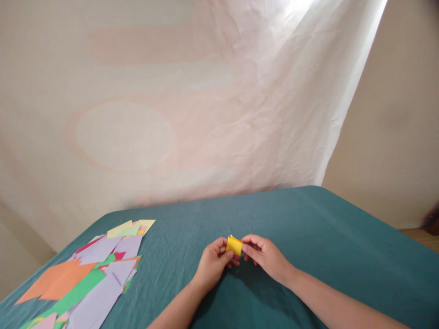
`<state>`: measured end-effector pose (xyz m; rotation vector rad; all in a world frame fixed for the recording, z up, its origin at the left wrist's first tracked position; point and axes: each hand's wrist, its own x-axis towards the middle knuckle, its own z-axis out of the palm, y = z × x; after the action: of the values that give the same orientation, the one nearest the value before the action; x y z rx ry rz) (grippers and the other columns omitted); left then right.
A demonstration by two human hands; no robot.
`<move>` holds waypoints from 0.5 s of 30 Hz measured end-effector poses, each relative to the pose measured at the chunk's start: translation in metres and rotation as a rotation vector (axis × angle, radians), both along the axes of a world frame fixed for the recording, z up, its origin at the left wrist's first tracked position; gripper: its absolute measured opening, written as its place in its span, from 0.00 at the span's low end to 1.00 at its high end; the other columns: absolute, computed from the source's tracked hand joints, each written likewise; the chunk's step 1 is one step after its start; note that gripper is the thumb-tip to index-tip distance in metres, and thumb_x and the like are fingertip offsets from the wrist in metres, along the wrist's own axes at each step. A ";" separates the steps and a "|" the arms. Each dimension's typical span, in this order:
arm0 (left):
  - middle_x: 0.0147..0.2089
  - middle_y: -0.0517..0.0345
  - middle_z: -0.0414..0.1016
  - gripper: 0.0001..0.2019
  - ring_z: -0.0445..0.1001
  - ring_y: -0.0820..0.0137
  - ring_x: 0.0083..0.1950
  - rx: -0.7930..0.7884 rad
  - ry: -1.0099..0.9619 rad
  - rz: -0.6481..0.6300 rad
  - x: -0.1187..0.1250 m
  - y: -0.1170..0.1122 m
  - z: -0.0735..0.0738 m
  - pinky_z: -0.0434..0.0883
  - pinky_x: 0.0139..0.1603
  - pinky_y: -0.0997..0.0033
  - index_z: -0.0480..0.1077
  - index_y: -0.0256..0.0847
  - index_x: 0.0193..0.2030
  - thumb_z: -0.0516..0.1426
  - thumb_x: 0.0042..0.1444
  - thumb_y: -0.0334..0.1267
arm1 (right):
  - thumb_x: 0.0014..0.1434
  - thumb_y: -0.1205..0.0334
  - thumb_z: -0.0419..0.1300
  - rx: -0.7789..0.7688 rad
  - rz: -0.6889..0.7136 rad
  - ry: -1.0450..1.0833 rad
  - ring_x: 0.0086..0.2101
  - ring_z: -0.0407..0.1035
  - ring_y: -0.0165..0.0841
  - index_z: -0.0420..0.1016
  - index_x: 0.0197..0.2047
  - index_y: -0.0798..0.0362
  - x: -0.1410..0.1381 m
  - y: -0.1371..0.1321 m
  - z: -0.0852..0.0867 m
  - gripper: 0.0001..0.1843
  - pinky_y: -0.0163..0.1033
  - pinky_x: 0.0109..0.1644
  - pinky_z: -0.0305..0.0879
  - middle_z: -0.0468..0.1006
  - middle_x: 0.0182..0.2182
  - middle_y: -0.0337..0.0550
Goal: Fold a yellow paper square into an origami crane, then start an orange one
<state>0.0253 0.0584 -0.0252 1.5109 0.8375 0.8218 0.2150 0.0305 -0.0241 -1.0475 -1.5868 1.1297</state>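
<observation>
A small piece of folded yellow paper (234,245) is held between 2 bare hands over the middle of the tabletop (343,256), well in from the left and right edges. Folded layers stick up at its top left corner. The left hand (211,260) is clamped on its left end, the thumb lying across the lower front and the other fingers behind and below. The right hand (267,257) pinches the right end between thumb and index finger, its remaining fingers curled underneath. The paper looks raised off the dark teal tablecloth (302,219), where the shadows of the hands and forearms fall.

Along the left edge, from near the far left corner down toward the viewer, spreads a loose heap of coloured paper (99,274), well apart from the hands. At its far end lie pale yellow sheets (119,229) with a pale green piece (130,230) beside them. Orange sheets (65,278) reach toward the left edge, a green strip (80,290) slants through the heap, and a large lavender sheet (99,301) lies on the side facing the hands.

Beyond the far edge hangs a pale, creased sheet (192,114) with faint pink shapes. A plain wall (384,114) stands past the far right corner; a dark object (432,219) beyond the right edge is too blurred to identify.
</observation>
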 end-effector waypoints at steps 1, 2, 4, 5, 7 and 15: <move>0.34 0.52 0.78 0.08 0.77 0.69 0.31 -0.002 0.002 -0.004 0.000 0.000 0.001 0.66 0.29 0.75 0.66 0.36 0.39 0.56 0.57 0.38 | 0.61 0.50 0.55 -0.004 0.005 -0.007 0.24 0.64 0.27 0.72 0.43 0.54 0.000 0.000 0.000 0.16 0.30 0.25 0.59 0.73 0.26 0.39; 0.34 0.51 0.78 0.08 0.77 0.69 0.31 -0.003 0.004 -0.010 0.000 0.000 0.001 0.65 0.29 0.75 0.66 0.36 0.40 0.56 0.56 0.38 | 0.61 0.50 0.55 -0.007 0.008 -0.012 0.24 0.64 0.27 0.72 0.42 0.54 0.000 0.000 0.000 0.16 0.30 0.25 0.59 0.73 0.26 0.39; 0.35 0.51 0.78 0.08 0.77 0.69 0.31 -0.003 0.001 -0.021 -0.001 0.000 0.001 0.65 0.29 0.75 0.66 0.35 0.40 0.56 0.57 0.38 | 0.62 0.50 0.54 -0.011 0.009 -0.021 0.23 0.64 0.27 0.72 0.42 0.54 0.000 0.001 -0.001 0.16 0.30 0.25 0.59 0.73 0.25 0.38; 0.35 0.50 0.78 0.08 0.77 0.69 0.32 -0.002 -0.003 -0.027 -0.001 0.000 0.001 0.65 0.29 0.75 0.66 0.35 0.40 0.56 0.57 0.38 | 0.62 0.50 0.53 -0.010 0.009 -0.022 0.23 0.64 0.27 0.72 0.42 0.54 0.001 0.002 -0.001 0.16 0.30 0.25 0.59 0.73 0.25 0.38; 0.36 0.50 0.78 0.08 0.77 0.69 0.32 -0.001 -0.011 -0.036 -0.001 0.001 0.000 0.65 0.29 0.75 0.66 0.35 0.40 0.56 0.57 0.38 | 0.62 0.49 0.53 -0.013 0.016 -0.015 0.23 0.64 0.27 0.72 0.42 0.54 0.001 0.002 -0.002 0.17 0.30 0.25 0.59 0.74 0.25 0.39; 0.35 0.49 0.78 0.10 0.77 0.68 0.31 -0.035 -0.032 -0.058 -0.003 0.003 -0.002 0.65 0.28 0.75 0.66 0.35 0.40 0.57 0.57 0.40 | 0.61 0.49 0.54 -0.031 0.051 0.008 0.23 0.64 0.27 0.72 0.42 0.54 0.001 0.002 -0.002 0.17 0.30 0.24 0.58 0.74 0.25 0.39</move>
<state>0.0226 0.0616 -0.0275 1.4808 0.7774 0.7827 0.2157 0.0324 -0.0260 -1.0264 -1.6021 1.1949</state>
